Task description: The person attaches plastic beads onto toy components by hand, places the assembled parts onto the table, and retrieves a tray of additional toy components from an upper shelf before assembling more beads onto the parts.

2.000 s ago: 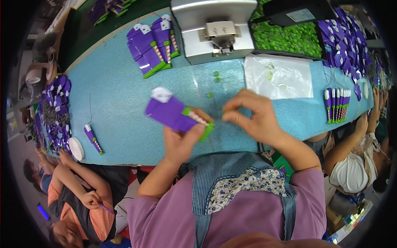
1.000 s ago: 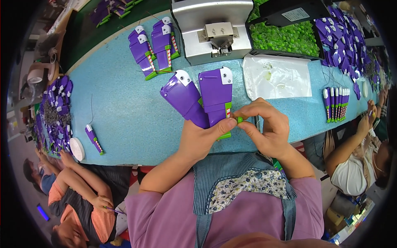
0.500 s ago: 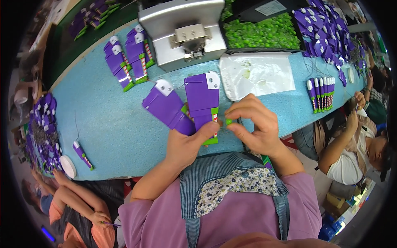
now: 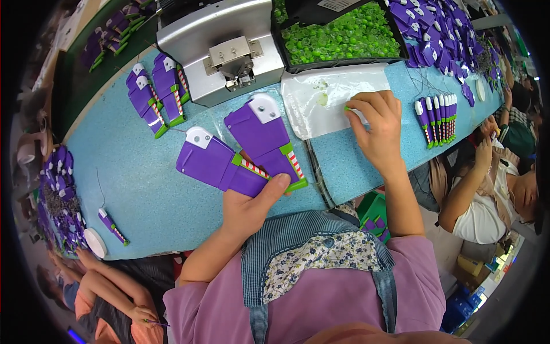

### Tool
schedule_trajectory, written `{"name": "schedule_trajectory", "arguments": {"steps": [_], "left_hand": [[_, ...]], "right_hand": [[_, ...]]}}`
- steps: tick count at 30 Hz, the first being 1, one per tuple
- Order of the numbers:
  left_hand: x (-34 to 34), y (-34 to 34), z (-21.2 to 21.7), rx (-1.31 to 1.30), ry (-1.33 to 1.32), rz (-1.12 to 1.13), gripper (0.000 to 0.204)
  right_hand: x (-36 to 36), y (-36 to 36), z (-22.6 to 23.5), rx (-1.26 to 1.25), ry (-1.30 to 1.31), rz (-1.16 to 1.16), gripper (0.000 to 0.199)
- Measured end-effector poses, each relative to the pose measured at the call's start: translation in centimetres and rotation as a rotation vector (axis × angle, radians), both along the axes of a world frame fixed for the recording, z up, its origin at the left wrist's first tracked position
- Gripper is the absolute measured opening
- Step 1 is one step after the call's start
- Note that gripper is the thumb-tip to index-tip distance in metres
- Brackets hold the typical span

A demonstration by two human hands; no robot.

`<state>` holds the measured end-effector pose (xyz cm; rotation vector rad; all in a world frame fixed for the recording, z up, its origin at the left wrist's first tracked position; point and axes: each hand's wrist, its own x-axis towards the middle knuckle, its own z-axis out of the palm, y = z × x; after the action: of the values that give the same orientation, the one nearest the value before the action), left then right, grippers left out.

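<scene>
My left hand (image 4: 246, 213) is closed around two flat purple plastic toy wing pieces, fanned apart. Each has a white corner, green edging and a red-and-white striped strip. The upright wing piece (image 4: 259, 135) lies to the right, the more slanted wing piece (image 4: 207, 165) to the left, with my thumb pressing near their lower ends. Farther right, my right hand (image 4: 379, 133) is held over a white plastic bag (image 4: 306, 109). Between its thumb and fingertips it pinches a small green plastic part (image 4: 347, 108), mostly covered by the fingers.
A grey metal press (image 4: 229, 57) stands behind the wings, beside a black tray of small green parts (image 4: 338, 40). Similar wing pieces (image 4: 152, 94) lie at left, slim purple pieces (image 4: 436, 117) in a row at right. Purple heaps (image 4: 429, 34) flank the blue table (image 4: 120, 166). Co-workers sit on both sides.
My right hand has moved away from the wing pieces, up and right to the white bag, still pinching a green part. The two wing pieces are fanned wider and tilted left.
</scene>
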<state>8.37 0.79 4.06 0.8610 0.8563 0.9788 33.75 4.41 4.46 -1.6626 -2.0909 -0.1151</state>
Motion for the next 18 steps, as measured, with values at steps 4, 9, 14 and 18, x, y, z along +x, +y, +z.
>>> {"name": "schedule_trajectory", "arguments": {"steps": [4,9,14,18], "left_hand": [[0.9,-0.2,0.1,0.145,0.199,0.163,0.017],[0.9,0.0,0.7,0.363,0.303,0.152,0.017],[0.2,-0.4,0.8,0.372,0.350,0.151,0.018],[0.2,-0.4,1.1,0.427,0.383,0.146,0.018]], "right_hand": [[-1.5,-1.5,1.4,-0.105,0.453,0.023,0.016],[-3.9,-3.1,2.5,-0.403,1.051,0.215,0.015],[-5.2,-3.2,2.7,-0.428,1.025,0.294,0.014],[-5.5,-3.3,2.6,-0.389,0.907,0.309,0.013]]}}
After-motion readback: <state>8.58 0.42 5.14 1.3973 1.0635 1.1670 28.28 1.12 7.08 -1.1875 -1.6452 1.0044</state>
